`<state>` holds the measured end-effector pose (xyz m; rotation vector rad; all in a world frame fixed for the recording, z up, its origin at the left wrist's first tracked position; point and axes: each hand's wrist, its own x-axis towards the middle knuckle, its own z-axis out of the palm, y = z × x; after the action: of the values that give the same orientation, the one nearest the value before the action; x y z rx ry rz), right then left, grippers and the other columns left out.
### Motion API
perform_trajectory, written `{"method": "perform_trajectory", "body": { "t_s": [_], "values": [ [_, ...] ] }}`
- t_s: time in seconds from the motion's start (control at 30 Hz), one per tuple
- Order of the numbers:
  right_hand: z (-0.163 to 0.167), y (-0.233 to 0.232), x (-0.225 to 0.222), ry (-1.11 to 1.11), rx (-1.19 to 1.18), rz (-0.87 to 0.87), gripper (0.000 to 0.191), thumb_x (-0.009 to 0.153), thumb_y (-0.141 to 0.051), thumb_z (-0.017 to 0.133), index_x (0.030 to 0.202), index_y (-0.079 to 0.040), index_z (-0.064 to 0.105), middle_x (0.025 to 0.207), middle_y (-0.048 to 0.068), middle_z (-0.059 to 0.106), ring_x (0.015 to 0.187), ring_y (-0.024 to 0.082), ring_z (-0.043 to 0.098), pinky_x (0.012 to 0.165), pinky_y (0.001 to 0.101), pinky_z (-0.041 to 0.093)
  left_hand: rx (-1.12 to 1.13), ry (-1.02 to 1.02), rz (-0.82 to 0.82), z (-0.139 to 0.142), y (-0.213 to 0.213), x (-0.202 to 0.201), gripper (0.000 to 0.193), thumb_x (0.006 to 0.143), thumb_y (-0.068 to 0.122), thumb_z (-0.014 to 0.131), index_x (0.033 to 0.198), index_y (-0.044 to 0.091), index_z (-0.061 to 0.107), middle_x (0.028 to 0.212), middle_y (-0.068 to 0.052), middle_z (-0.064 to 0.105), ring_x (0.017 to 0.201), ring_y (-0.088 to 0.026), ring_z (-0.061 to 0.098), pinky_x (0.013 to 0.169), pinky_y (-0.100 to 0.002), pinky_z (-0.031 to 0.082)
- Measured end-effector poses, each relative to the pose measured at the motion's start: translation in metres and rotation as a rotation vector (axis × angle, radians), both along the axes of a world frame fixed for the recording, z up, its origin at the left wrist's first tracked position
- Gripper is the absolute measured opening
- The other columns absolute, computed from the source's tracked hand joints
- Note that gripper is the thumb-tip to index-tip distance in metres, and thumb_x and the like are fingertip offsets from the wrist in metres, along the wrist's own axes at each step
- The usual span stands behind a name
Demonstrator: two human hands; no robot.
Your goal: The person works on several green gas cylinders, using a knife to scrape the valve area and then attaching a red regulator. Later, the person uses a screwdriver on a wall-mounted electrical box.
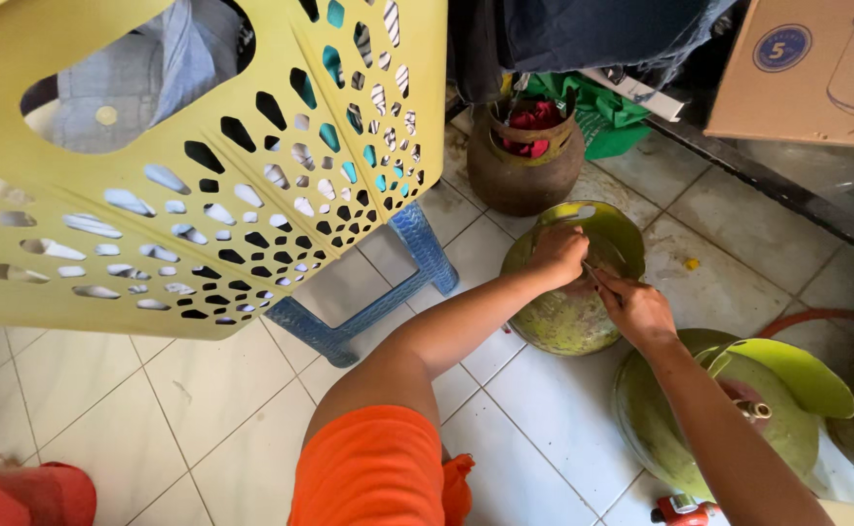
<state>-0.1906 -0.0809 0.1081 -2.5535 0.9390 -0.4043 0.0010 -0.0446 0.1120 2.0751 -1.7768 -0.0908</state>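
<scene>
Yellow laundry basket [203, 166] far left, on blue stool [388, 292]. Green gas cylinder [573, 292] on tiled floor, centre. Left hand [558, 255] clenched on collar rim; right hand [631, 307] pinching thin tool at valve. Cylinder likely heavy, rigid steel; collar best hold.

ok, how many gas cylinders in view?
3. A green one under both hands at centre, a second green one lower right, a rusty brown one behind. An object at the right edge may be another.

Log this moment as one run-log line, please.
left hand: on green gas cylinder top | right hand: pinching thin tool there | second green cylinder: nearby
</scene>
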Motion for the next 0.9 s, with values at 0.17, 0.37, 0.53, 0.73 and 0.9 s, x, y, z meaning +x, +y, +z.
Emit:
{"method": "perform_trajectory", "body": {
  "t_s": [0.17, 0.37, 0.53, 0.73, 0.9],
  "values": [
    [0.006, 0.026, 0.008, 0.039, 0.194, -0.183, 0.041, 0.101, -0.03, 0.062, 0.142, -0.033, 0.064, 0.117, 0.016, 0.073, 0.104, 0.033, 0.072, 0.094, 0.0418, 0.057, -0.092, 0.14, -0.036, 0.01, 0.005, 0.003, 0.009, 0.069, 0.004, 0.071, 0.073, 0.011, 0.075, 0.091, -0.008, 0.072, 0.097, -0.03, 0.068, 0.086, -0.045, 0.052],
    [-0.006, 0.065, 0.022, -0.525, 0.277, -0.168, 0.046, 0.1, -0.009, 0.06, 0.146, -0.008, 0.057, 0.124, 0.025, 0.068, 0.114, 0.03, 0.069, 0.097, 0.0362, 0.051, -0.152, 0.138, -0.153, 0.014, 0.005, -0.009, 0.008, 0.071, 0.006, 0.069, 0.068, 0.013, 0.071, 0.084, -0.009, 0.069, 0.089, -0.032, 0.068, 0.074, -0.047, 0.052],
    [-0.006, 0.057, 0.012, -0.515, 0.213, -0.126, 0.041, 0.102, -0.011, 0.061, 0.142, -0.01, 0.062, 0.124, 0.022, 0.069, 0.113, 0.034, 0.07, 0.096, 0.0379, 0.053, -0.273, 0.299, -0.219, -0.006, 0.005, -0.012, 0.017, 0.075, -0.003, 0.065, 0.087, 0.009, 0.068, 0.086, -0.013, 0.068, 0.083, -0.034, 0.067, 0.07, -0.044, 0.053],
    [-0.003, 0.064, 0.013, -0.517, 0.15, -0.148, 0.042, 0.099, -0.012, 0.066, 0.14, -0.009, 0.063, 0.105, 0.023, 0.069, 0.091, 0.033, 0.068, 0.081, 0.0394, 0.054, -0.128, 0.499, -0.151, -0.018, -0.001, 0.007, 0.016, 0.088, -0.004, 0.065, 0.098, 0.008, 0.072, 0.089, -0.011, 0.076, 0.084, -0.023, 0.074, 0.072, -0.036, 0.058],
    [0.044, 0.043, -0.012, -0.73, 0.275, -0.07, 0.03, 0.094, -0.011, 0.072, 0.123, -0.005, 0.065, 0.094, 0.017, 0.066, 0.077, 0.022, 0.06, 0.068, 0.0326, 0.051, -0.272, 1.326, -0.224, -0.004, -0.02, 0.015, 0.014, 0.095, -0.007, 0.068, 0.107, -0.001, 0.068, 0.095, -0.009, 0.074, 0.084, -0.018, 0.07, 0.08, -0.032, 0.059]
  ]
}}
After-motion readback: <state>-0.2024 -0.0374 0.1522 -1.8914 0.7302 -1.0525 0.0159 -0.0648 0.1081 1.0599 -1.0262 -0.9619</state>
